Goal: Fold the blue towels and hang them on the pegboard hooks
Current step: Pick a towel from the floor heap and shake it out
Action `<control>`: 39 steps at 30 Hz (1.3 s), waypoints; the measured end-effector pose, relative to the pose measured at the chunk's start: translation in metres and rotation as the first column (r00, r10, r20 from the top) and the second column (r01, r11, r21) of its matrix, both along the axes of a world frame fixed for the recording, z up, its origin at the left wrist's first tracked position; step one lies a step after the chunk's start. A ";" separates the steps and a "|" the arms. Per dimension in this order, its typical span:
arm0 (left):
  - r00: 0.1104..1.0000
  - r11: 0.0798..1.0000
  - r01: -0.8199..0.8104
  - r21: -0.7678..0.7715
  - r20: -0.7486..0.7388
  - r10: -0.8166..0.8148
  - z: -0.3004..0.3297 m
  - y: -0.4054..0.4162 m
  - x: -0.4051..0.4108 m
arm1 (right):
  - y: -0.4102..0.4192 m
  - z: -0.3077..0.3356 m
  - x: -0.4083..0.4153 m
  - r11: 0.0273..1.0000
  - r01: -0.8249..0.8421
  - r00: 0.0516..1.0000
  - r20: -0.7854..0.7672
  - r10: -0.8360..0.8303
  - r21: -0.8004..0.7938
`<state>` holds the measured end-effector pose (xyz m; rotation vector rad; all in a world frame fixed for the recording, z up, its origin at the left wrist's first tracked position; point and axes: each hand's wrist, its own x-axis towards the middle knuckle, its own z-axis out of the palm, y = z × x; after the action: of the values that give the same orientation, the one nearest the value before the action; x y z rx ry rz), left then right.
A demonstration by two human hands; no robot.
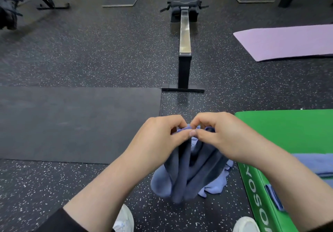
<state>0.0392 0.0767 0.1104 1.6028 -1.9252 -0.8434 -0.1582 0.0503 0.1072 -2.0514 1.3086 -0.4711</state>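
Note:
A blue towel (189,168) hangs in loose folds from both my hands, above the speckled floor in front of my feet. My left hand (162,136) pinches its top edge between thumb and curled fingers. Right beside it, my right hand (221,134) pinches the same edge, and the two thumbs almost touch. A second blue towel (317,163) lies flat on the green box (288,132) at the right, partly hidden behind my right forearm. No pegboard or hooks are in view.
A rowing machine (184,33) runs away from me straight ahead. A black mat (72,123) lies on the left, a purple mat (288,42) at the far right. Stands and other gym gear line the back wall. My white shoes (126,221) are at the bottom.

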 end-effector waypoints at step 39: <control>0.876 0.950 -0.307 0.054 -0.375 0.304 0.002 0.002 -0.013 | 0.008 0.005 0.022 0.686 0.023 0.536 0.570 -0.622 0.727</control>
<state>0.0260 0.0785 0.1127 1.5497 -1.3604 -0.9287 -0.1360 0.0584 0.1124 -0.7572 1.0594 -0.8469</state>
